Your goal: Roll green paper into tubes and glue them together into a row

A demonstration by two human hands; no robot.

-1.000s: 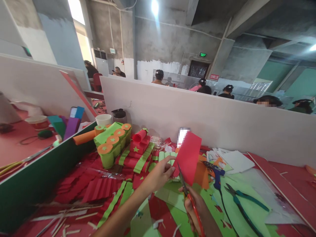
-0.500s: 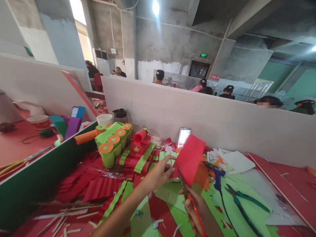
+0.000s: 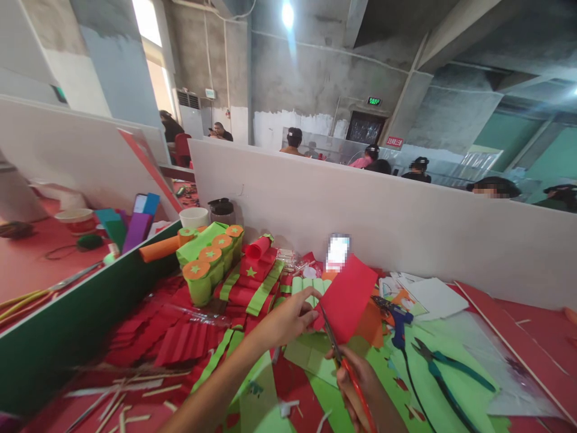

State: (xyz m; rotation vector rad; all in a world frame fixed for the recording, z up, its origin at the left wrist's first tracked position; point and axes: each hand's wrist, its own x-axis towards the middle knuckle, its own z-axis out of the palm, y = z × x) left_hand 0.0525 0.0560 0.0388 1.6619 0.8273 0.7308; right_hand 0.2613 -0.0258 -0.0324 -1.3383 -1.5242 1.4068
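Note:
My left hand (image 3: 295, 316) pinches the left edge of a sheet of red paper (image 3: 349, 294), which stands tilted above the worktop. In my right hand (image 3: 354, 376) is a pair of scissors (image 3: 336, 343) with red handles. Their blades point up and meet the lower left edge of the sheet, close to my left fingertips. How far the blades are parted is hard to make out. Behind the left hand lie light green paper rolls (image 3: 309, 284). Green paper sheets (image 3: 311, 355) are spread beneath both hands.
A blue glue gun (image 3: 399, 322) and green-handled pliers (image 3: 444, 376) lie to the right. Green and orange paper rolls (image 3: 210, 255) and a red paper model (image 3: 252, 273) stand left. A lit phone (image 3: 338, 249) leans on the white partition (image 3: 406, 222). Several people sit beyond it.
The red sheet's top edge has tipped down slightly. Both hands keep nearly the same places, with the scissors still at the sheet's edge. The whole view has shifted a little.

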